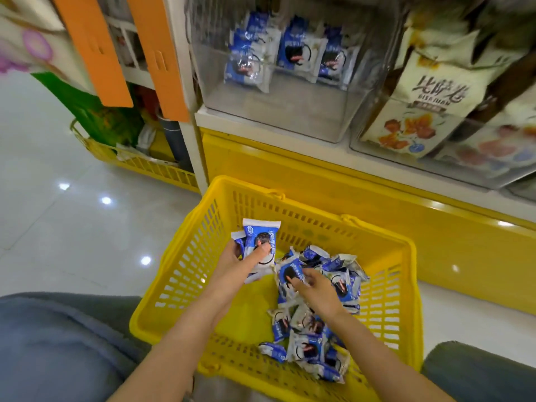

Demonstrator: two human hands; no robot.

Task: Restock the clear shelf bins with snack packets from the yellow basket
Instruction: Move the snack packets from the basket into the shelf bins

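While the left hand grips several snack packets over the yellow basket, the right hand apparently pinches a packet in the pile.

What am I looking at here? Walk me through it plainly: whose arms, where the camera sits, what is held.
No machine here: a person's two bare arms, filmed by one camera worn on their head, looking down. The left hand grips a small stack of blue-and-white snack packets, lifted above the yellow plastic slotted basket on the floor. The right hand is pinching another packet from the loose pile in the basket. Above, on the white shelf, a clear plastic bin already holds a few matching packets, with room left.
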